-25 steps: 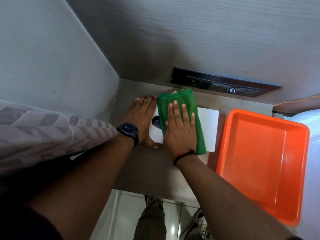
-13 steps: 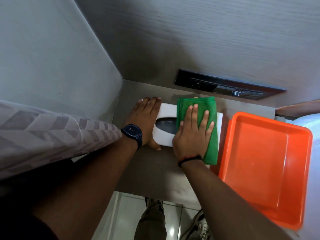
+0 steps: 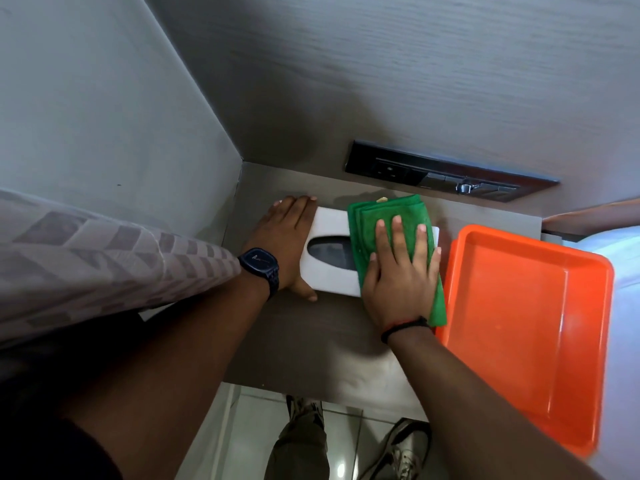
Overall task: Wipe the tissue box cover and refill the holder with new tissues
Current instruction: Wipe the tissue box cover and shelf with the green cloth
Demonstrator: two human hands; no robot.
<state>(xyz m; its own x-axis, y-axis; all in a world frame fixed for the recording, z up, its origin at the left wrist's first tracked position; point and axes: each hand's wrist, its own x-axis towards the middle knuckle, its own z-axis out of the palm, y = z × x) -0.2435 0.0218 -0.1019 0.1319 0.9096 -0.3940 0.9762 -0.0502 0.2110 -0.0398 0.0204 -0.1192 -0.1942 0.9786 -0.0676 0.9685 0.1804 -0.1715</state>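
White tissue box cover on the counter, left hand flat against its left end, right hand spread, pressing green cloth on top, empty orange tray beside it, no legible writing.

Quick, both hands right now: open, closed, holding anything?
Left hand: open, flat against the left end of the white tissue box cover, bracing it.
Right hand: open, palm pressing the green cloth onto the cover; no closed grip.
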